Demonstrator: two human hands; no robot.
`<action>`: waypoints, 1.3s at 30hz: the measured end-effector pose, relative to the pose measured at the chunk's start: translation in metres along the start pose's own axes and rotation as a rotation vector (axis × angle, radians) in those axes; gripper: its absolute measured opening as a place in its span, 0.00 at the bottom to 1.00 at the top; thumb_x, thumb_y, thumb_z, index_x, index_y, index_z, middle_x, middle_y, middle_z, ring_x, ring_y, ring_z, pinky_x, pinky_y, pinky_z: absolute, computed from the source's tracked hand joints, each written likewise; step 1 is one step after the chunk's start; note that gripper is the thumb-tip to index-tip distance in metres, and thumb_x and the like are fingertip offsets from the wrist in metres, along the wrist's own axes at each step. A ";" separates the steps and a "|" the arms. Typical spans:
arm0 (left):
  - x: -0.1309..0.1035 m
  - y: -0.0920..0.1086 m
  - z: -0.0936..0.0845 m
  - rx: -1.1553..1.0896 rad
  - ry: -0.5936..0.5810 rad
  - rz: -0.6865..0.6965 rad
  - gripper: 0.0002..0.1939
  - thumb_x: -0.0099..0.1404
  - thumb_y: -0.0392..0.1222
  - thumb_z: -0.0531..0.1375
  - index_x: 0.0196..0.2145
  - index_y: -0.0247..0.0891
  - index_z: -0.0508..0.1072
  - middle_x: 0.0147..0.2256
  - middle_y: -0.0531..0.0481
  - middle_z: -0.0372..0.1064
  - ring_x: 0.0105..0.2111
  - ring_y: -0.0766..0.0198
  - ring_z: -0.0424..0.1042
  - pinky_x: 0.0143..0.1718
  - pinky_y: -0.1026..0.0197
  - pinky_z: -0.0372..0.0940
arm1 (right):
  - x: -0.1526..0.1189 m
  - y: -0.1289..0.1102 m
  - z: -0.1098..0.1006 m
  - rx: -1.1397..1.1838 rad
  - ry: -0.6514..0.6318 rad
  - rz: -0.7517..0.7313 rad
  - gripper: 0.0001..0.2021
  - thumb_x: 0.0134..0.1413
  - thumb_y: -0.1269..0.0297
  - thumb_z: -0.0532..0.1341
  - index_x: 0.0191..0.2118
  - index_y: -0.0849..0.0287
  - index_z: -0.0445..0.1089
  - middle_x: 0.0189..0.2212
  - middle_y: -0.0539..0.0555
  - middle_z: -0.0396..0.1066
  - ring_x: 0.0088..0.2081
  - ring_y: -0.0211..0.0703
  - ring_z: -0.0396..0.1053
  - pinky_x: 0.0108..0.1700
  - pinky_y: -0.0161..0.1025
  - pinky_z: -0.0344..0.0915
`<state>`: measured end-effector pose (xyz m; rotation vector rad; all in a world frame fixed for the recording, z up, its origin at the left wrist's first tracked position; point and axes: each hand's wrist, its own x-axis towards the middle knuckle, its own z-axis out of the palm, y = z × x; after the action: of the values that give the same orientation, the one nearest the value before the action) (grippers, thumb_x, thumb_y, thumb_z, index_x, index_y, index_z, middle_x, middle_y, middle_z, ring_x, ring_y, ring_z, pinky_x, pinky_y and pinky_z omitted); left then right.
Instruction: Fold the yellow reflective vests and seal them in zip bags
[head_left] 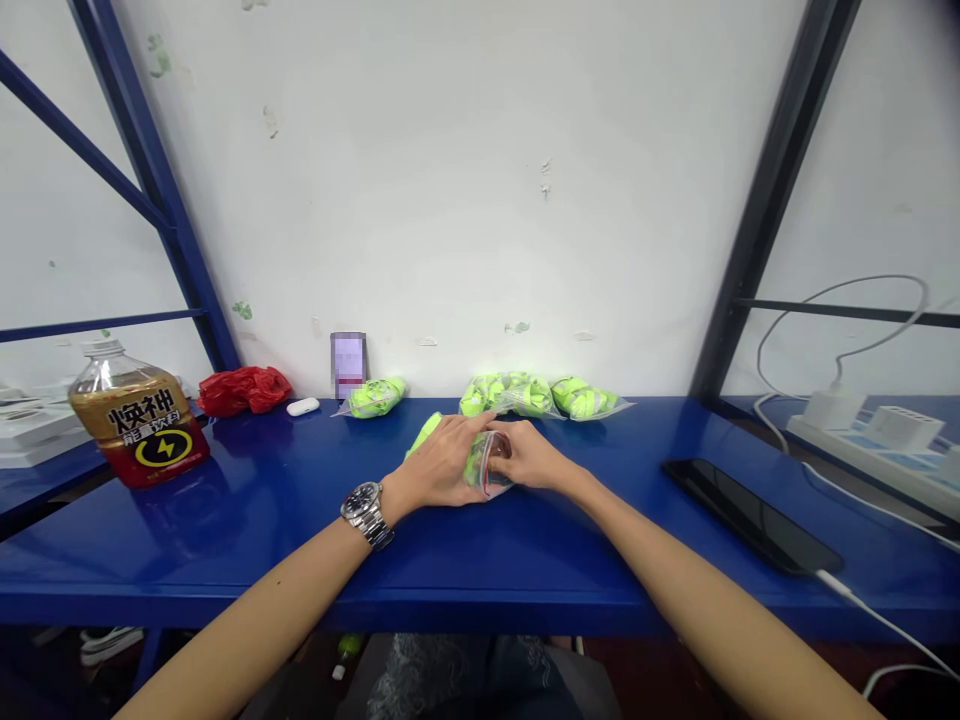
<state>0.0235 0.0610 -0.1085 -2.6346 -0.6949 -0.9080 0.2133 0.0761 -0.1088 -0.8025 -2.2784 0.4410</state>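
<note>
Hands meet mid-shelf: left hand [442,465] and right hand [529,455] both pinch a small clear zip bag of neon-green pieces [486,468] resting on the blue metal shelf [525,560] (seal best pressed flat, edge to edge).

Drink bottle [138,420], red bag [244,388], earbud case [303,406], phone [750,514] on blue shelf [225,540].

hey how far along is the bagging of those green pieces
Done: filled bags sit by the wall, one at left and a cluster behind the hands. In hand: left hand and right hand press a zip bag. Left: a loose green piece.
</note>
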 end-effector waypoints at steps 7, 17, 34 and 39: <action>-0.003 -0.001 0.001 0.010 0.021 -0.011 0.45 0.55 0.52 0.64 0.62 0.37 0.46 0.49 0.39 0.67 0.49 0.49 0.68 0.49 0.48 0.63 | 0.000 -0.003 0.007 0.070 0.032 0.053 0.05 0.44 0.66 0.61 0.28 0.60 0.64 0.18 0.42 0.55 0.21 0.31 0.50 0.23 0.32 0.47; 0.002 0.006 0.004 0.043 0.035 0.109 0.41 0.57 0.50 0.62 0.61 0.37 0.46 0.47 0.40 0.67 0.45 0.51 0.68 0.47 0.49 0.62 | 0.002 -0.002 0.023 -0.014 0.125 0.083 0.05 0.39 0.70 0.61 0.27 0.61 0.65 0.22 0.47 0.64 0.23 0.34 0.58 0.25 0.32 0.52; 0.011 0.004 -0.012 -0.017 0.168 -0.341 0.51 0.53 0.63 0.63 0.64 0.43 0.41 0.51 0.38 0.57 0.51 0.48 0.59 0.49 0.44 0.59 | 0.009 -0.005 -0.034 0.527 0.235 0.268 0.16 0.45 0.63 0.61 0.41 0.55 0.59 0.23 0.47 0.71 0.21 0.40 0.70 0.22 0.34 0.64; 0.022 0.005 -0.048 -0.096 0.025 -0.283 0.26 0.68 0.54 0.52 0.60 0.45 0.56 0.47 0.43 0.64 0.44 0.56 0.66 0.47 0.51 0.62 | 0.025 -0.011 -0.062 0.321 0.248 0.140 0.09 0.48 0.68 0.54 0.32 0.61 0.70 0.24 0.52 0.73 0.19 0.36 0.67 0.24 0.34 0.62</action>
<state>0.0167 0.0456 -0.0583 -2.6445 -1.0631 -1.0721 0.2367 0.0900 -0.0471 -0.8044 -1.8694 0.7096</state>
